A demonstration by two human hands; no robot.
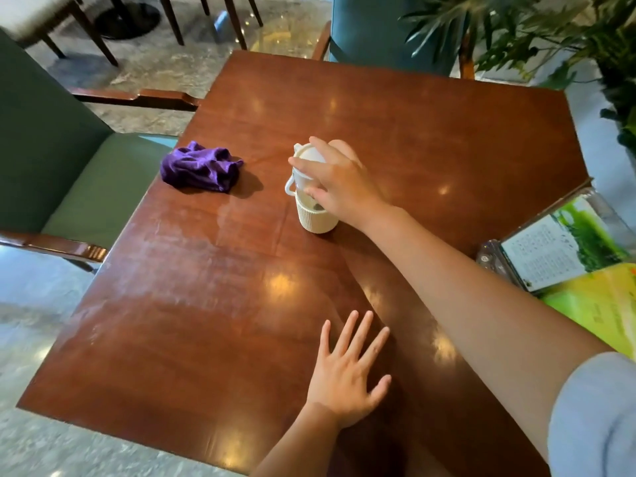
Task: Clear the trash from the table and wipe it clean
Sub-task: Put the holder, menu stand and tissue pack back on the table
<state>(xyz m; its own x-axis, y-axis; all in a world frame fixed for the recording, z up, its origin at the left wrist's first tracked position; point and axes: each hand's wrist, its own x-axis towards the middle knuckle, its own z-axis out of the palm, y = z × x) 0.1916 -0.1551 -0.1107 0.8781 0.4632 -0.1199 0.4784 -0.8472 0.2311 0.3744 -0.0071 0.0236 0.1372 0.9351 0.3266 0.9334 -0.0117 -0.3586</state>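
A white cup with a ribbed base, a clear middle and a white lid with a loop handle stands upright near the middle of the brown wooden table. My right hand reaches from the right and is wrapped over the cup's top and side, gripping it. A crumpled purple cloth lies on the table to the left of the cup, apart from it. My left hand rests flat on the table near the front edge, fingers spread, holding nothing.
A green upholstered chair stands at the table's left side and a blue chair at the far side. A menu stand and a yellow-green booklet sit at the right edge. Leafy plants fill the back right.
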